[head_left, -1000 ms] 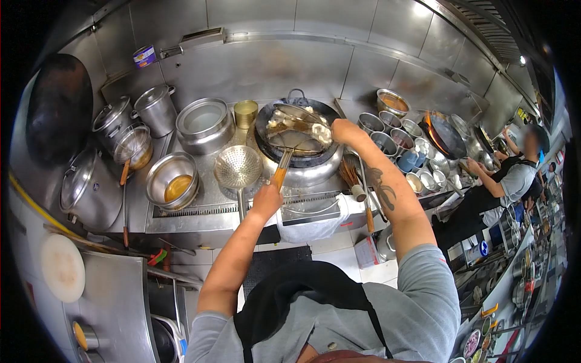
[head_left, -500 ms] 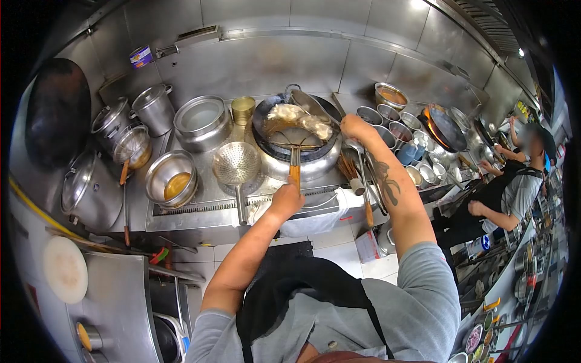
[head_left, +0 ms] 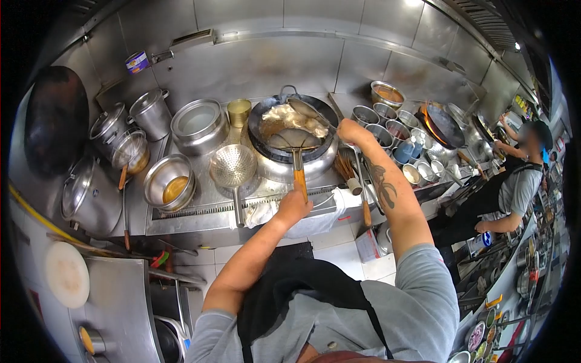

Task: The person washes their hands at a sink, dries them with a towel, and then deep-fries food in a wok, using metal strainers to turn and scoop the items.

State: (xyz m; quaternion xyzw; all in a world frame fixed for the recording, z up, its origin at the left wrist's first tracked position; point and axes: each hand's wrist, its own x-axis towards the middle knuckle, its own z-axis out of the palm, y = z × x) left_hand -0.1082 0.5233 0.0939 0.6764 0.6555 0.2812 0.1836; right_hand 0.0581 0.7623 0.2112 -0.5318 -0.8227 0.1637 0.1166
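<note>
My left hand (head_left: pixel 295 206) is closed round the wooden handle of a wire strainer (head_left: pixel 295 140), whose round mesh head sits in the near part of the black wok (head_left: pixel 257 138). My right hand (head_left: pixel 356 132) is wrapped round the handle of a metal ladle (head_left: pixel 302 108), its bowl tilted over the far side of the wok. Between the two tools lies pale, whitish food (head_left: pixel 284 115) in brownish liquid. The wok rests on a round steel burner ring. A perforated ladle (head_left: pixel 233 166) lies on the counter left of the wok.
Left of the wok stand a lidded pot (head_left: pixel 150 115), a wide pot (head_left: pixel 198 124) and a steel bowl (head_left: pixel 169 183). At right are several metal cups, a brush (head_left: pixel 349 175) and a second wok (head_left: pixel 445 125) with flames. A co-worker (head_left: pixel 520 181) stands at the far right.
The strainer has shifted right and lower in the wok with my left hand. The ladle rose from the food and came back down somewhat. The co-worker's near arm has lowered.
</note>
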